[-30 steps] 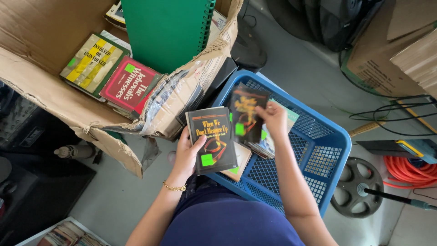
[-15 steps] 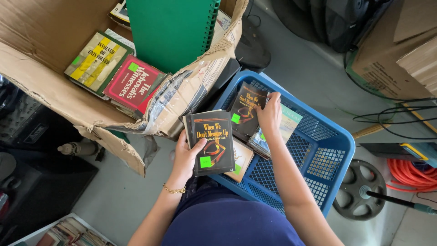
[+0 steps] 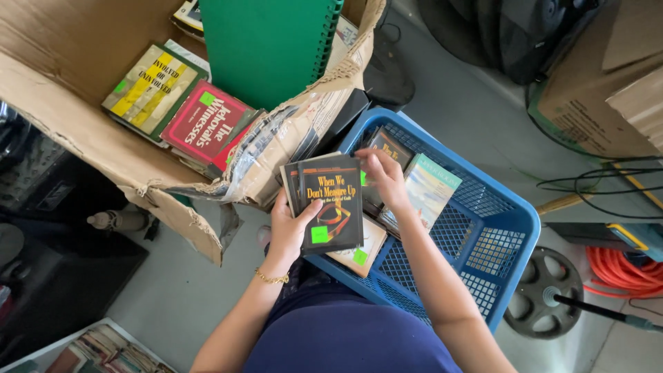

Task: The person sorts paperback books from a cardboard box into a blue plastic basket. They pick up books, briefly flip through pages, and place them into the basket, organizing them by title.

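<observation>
My left hand [image 3: 286,231] grips a small stack of dark paperback books [image 3: 331,207] over the near left corner of a blue plastic basket [image 3: 514,207]. The top cover is black with gold lettering and a green sticker. My right hand [image 3: 383,176] reaches into the basket, its fingers closed on the edge of another dark book [image 3: 394,146] that lies against the far wall. A pale blue-green book [image 3: 431,190] lies beside that hand. A cream book [image 3: 362,252] with a green sticker shows under the held stack.
A torn cardboard box [image 3: 83,138] at left holds a red book [image 3: 207,128], a yellow-and-green book [image 3: 148,86] and an upright green spiral notebook [image 3: 266,45]. At right are another cardboard box [image 3: 601,97], an orange cord [image 3: 621,269], cables and a grey wheel [image 3: 542,293].
My right hand has carried the dark book from beside the held stack deeper into the basket. My left hand with its stack has stayed almost still.
</observation>
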